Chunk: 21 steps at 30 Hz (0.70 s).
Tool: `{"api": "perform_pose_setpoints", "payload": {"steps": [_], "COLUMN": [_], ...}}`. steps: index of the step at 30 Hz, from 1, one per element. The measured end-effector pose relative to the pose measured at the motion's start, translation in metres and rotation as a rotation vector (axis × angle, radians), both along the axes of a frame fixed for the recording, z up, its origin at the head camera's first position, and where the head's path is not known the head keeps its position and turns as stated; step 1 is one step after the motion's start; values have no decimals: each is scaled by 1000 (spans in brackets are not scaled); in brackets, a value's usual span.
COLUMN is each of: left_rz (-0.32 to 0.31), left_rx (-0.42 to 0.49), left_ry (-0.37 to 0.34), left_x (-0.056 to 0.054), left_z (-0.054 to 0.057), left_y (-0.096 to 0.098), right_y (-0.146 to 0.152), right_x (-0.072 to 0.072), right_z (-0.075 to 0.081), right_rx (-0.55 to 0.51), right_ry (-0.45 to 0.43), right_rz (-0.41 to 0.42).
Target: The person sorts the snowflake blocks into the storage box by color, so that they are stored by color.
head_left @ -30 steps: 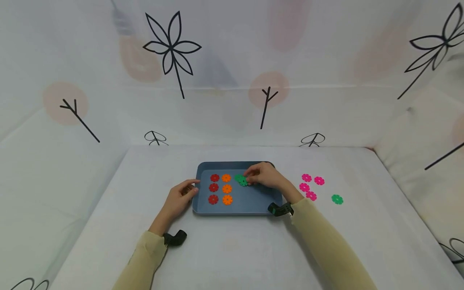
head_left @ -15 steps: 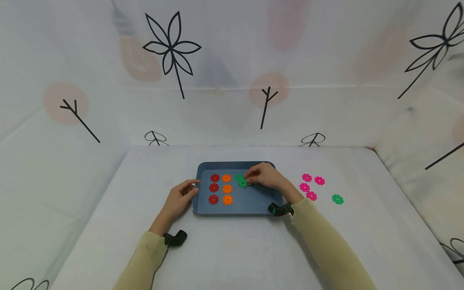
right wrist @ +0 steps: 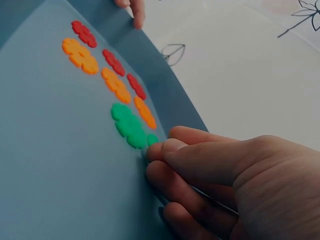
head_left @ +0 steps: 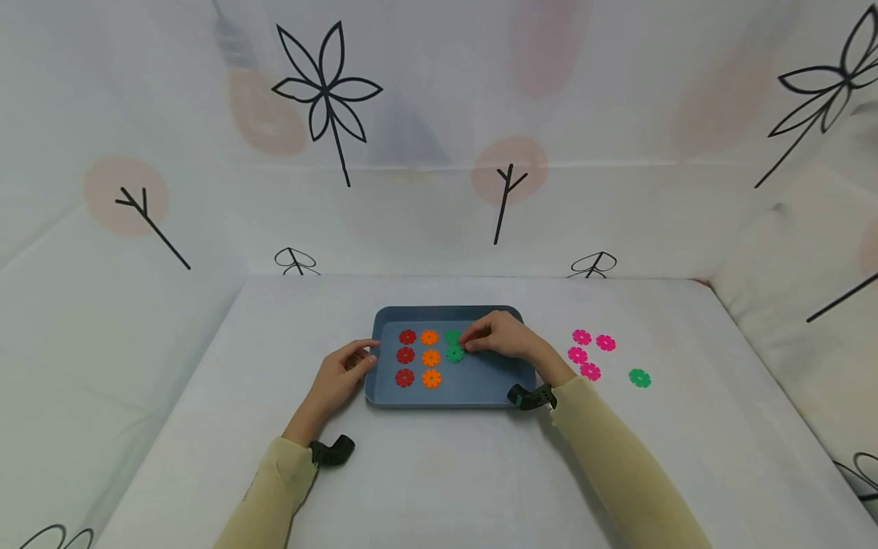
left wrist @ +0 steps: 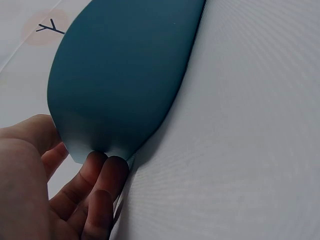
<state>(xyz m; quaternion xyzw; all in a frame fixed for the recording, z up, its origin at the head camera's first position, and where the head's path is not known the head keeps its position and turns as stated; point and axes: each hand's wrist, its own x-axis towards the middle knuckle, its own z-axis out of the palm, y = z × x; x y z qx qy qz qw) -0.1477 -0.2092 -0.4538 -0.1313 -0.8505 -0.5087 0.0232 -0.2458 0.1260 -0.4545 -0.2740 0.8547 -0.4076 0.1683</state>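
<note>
A blue-grey tray (head_left: 490, 385) lies on the white table. At its left end my left hand (head_left: 343, 374) grips the rim; in the left wrist view, bent fingers (left wrist: 112, 172) press the outer wall. Inside the tray are a column of three red flower pieces (head_left: 405, 355) and one of three orange flower pieces (head_left: 430, 357). To their right, my right hand (head_left: 504, 335) has thumb and fingertips together at the edge of a flat green flower piece (right wrist: 129, 125). Behind it a second green flower piece (head_left: 452, 335) is partly hidden by the fingers in the right wrist view.
Right of the tray, several pink flower pieces (head_left: 578, 355) lie loosely grouped on the table. A single green flower piece (head_left: 640, 378) lies further right. Patterned white cloth (head_left: 425, 221) hangs behind the table and at both sides.
My right hand has shifted the nearer green flower piece slightly left and toward me, so it overlaps the back one less. My left hand stays at the tray.
</note>
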Motion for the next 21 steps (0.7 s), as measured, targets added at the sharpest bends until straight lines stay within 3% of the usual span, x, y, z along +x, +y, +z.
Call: {"api": "perform_pose_setpoints", "payload": {"steps": [13, 19, 21], "left_rz": [3, 10, 10], "left_rx": [5, 8, 6], "left_ry": [-4, -14, -14], "left_x": [0, 0, 1], "left_z": [2, 3, 2], "left_y": [1, 2, 1], "right_y": [0, 2, 3], "right_x": [-1, -3, 2], "right_z": [-2, 3, 14], "right_rx": [-11, -130, -167], "right_ry": [7, -69, -78], "right_rz": [-12, -66, -79]}}
